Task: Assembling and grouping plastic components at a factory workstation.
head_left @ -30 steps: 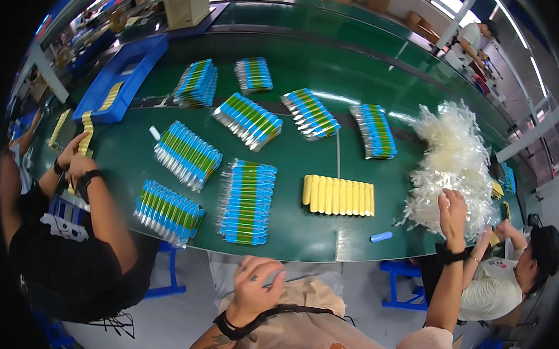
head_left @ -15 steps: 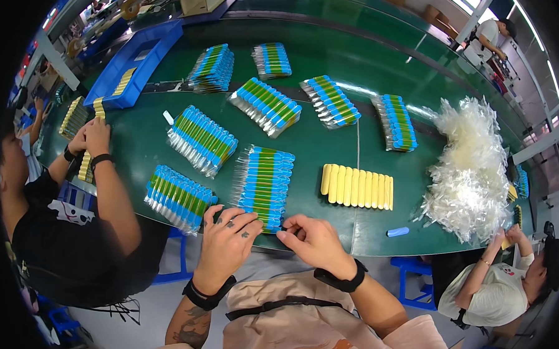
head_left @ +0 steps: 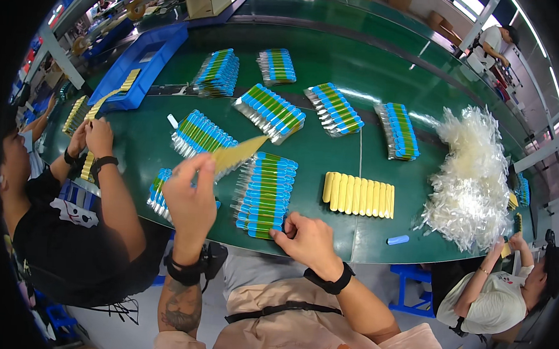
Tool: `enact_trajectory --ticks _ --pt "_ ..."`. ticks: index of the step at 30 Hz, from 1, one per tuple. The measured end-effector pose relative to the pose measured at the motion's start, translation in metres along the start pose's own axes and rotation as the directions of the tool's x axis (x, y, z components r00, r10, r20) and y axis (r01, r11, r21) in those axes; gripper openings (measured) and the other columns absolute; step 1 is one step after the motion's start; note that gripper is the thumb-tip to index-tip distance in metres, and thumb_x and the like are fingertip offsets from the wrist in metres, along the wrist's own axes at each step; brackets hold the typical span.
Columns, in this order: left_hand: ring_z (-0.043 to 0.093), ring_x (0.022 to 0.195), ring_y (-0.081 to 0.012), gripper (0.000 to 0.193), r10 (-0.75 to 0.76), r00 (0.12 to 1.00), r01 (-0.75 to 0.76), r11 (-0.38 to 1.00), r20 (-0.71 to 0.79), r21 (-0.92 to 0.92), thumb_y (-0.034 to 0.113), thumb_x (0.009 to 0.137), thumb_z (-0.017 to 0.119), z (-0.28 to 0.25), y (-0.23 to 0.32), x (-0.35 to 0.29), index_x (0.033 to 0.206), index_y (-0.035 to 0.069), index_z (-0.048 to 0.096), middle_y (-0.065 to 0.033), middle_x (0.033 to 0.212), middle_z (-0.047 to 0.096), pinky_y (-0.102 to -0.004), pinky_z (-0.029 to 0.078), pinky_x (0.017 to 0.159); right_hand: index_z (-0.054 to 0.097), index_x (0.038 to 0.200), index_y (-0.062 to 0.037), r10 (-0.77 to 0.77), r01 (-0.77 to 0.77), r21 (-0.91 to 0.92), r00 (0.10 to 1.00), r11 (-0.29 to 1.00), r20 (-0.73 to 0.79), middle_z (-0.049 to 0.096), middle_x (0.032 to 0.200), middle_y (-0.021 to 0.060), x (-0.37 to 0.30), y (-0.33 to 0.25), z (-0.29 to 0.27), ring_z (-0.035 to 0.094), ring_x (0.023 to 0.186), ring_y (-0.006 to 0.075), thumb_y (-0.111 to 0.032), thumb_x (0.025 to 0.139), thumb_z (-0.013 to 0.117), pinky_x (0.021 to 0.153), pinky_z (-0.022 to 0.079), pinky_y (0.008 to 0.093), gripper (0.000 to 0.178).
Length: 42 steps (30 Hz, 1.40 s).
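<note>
My left hand [head_left: 191, 199] lifted since half-second ago, fingers pinching yellow card [head_left: 237, 154], long axis pointing up-right. Right hand [head_left: 308, 241] nearer table edge [head_left: 363, 250], fingers curled at packet stack [head_left: 265, 196]; grip unclear.

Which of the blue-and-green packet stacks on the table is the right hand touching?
The stack at the near table edge, directly left of the yellow row. The right hand rests at its near end; the other stacks lie farther back, untouched.
</note>
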<state>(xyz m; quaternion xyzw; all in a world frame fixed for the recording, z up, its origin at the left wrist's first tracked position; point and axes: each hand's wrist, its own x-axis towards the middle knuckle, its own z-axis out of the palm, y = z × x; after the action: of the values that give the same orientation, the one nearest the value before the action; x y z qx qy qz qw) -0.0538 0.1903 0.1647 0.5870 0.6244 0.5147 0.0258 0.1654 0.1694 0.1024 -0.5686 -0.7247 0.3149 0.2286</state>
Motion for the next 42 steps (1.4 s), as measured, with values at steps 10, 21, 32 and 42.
enact_trajectory --ticks 10,21,32,42 --pt "0.064 0.079 -0.0083 0.018 -0.179 0.971 0.140 0.962 -0.156 -0.236 0.009 0.097 0.063 -0.016 0.028 0.021 0.104 -0.007 0.067 -0.0062 0.090 0.072 -0.0252 0.051 0.069 0.062 0.079 -0.0048 -0.078 0.118 0.237 0.982 0.964 -0.173 0.061 0.063 0.0070 -0.015 0.001 0.003 0.062 0.058 0.0209 -0.029 0.073 0.084 0.054 0.048 0.0346 0.034" --pt "0.067 0.098 -0.0198 0.020 0.454 0.847 -0.422 0.891 0.277 -0.168 0.019 0.082 0.072 0.011 0.088 -0.163 0.101 0.011 0.072 -0.0044 0.113 0.073 -0.0417 0.045 0.097 0.040 0.146 0.0068 -0.027 0.027 0.768 1.000 0.640 -0.013 0.053 0.139 0.0235 -0.131 -0.010 -0.030 0.056 0.124 0.0297 -0.021 0.098 0.063 0.100 0.046 0.0370 0.060" --pt "0.065 0.107 -0.0288 0.042 0.404 0.423 -0.101 0.911 0.811 -0.400 0.030 0.070 0.087 0.004 0.089 -0.114 0.106 0.011 0.075 -0.0087 0.111 0.072 -0.0468 0.049 0.094 0.070 0.108 0.0037 -0.270 -0.102 0.695 0.874 0.711 0.404 0.071 0.102 0.0149 -0.137 0.050 -0.142 0.067 0.089 0.0279 -0.005 0.095 0.065 0.078 0.053 0.0340 0.016" --pt "0.067 0.102 -0.0257 0.028 0.462 0.565 -0.218 0.883 0.684 -0.416 0.003 0.074 0.071 0.036 0.066 -0.134 0.101 0.008 0.074 -0.0053 0.109 0.072 -0.0404 0.052 0.088 0.075 0.109 -0.0030 -0.324 0.304 0.125 0.925 0.944 0.200 0.073 0.111 0.0128 -0.138 0.097 -0.161 0.070 0.103 0.0322 0.011 0.067 0.066 0.095 0.056 0.0423 0.044"
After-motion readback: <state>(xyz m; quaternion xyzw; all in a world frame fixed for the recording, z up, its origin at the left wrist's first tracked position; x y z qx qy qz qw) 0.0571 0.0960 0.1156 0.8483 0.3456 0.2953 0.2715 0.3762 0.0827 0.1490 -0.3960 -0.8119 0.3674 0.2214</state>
